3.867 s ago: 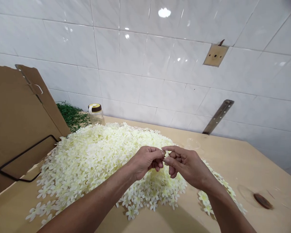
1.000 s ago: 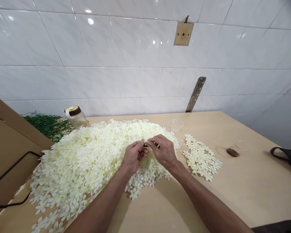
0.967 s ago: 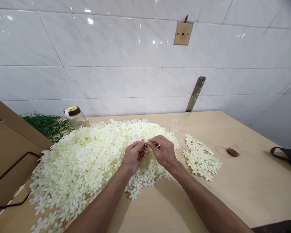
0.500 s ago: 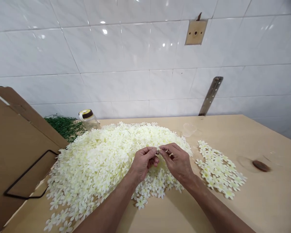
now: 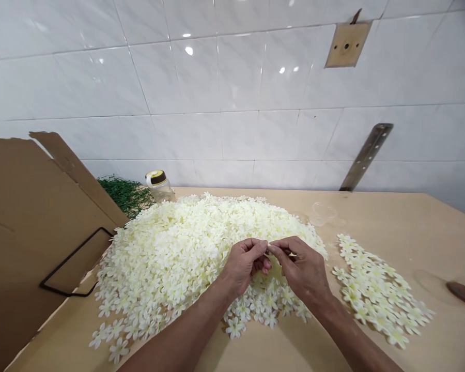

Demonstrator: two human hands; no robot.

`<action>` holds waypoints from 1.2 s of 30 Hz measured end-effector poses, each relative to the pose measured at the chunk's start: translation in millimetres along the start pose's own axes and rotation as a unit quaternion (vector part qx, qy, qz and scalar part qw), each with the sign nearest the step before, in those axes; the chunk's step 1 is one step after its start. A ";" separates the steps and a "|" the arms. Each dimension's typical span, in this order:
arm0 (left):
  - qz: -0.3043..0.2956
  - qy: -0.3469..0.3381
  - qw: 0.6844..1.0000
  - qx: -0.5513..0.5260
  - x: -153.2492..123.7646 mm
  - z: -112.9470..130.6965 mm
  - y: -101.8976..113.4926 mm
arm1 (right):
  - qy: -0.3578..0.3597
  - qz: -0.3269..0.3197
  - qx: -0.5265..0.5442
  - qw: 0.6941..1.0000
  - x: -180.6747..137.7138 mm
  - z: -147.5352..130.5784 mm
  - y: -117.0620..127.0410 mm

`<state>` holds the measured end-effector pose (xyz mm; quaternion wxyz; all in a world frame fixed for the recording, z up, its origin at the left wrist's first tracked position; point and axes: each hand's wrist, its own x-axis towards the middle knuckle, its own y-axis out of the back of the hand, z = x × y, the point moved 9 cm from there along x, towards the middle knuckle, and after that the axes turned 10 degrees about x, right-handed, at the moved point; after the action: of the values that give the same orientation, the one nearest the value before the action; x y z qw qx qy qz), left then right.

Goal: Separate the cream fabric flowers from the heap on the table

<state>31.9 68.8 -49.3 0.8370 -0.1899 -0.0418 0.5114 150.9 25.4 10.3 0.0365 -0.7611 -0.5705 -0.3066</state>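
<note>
Over the front of a big heap of pale yellow-white artificial flowers (image 5: pixel 182 253), both hands meet with fingertips together. Thumb and forefinger of my left hand (image 5: pixel 248 261) are pinched; the other fingers curl beneath. My right hand (image 5: pixel 302 266) is closed in a pinch right beside it, its thumb and forefinger almost touching the left thumb. Something small and pale shows between the fingertips, too covered to name. Loose blossoms lie on the table below the hands.
Right of the heap lies a smaller patch of flowers (image 5: pixel 375 289). A clear round plastic piece (image 5: pixel 323 213) and a brown oval object (image 5: pixel 464 293) lie on the table. At left stand a cardboard box (image 5: pixel 34 232), green artificial stems (image 5: pixel 126 196) and a lidded bottle (image 5: pixel 160 188).
The whole scene has shifted right in the picture as the head view turned left. Both hands stay pinched together over the heap, with only slight finger movement.
</note>
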 end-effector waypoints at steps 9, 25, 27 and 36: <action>-0.002 -0.002 1.000 -0.004 0.0 -2.6 0.0 | -0.062 0.005 -0.007 0.998 -1.6 6.3 -0.4; 0.051 -0.043 0.996 0.055 -6.8 8.2 -4.3 | -0.133 0.001 0.069 0.989 -0.2 14.1 -0.6; 0.044 -0.039 0.997 0.050 -7.6 9.9 -6.0 | -0.153 -0.010 0.084 0.985 -0.1 14.5 -0.7; 0.061 -0.042 0.997 0.036 -7.7 11.5 -1.8 | -0.186 -0.027 0.155 0.970 -2.1 24.3 -8.3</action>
<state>26.8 64.6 -37.0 0.8079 -0.1402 -0.0472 0.5704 153.5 36.3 -12.8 0.0391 -0.7740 -0.6282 -0.0683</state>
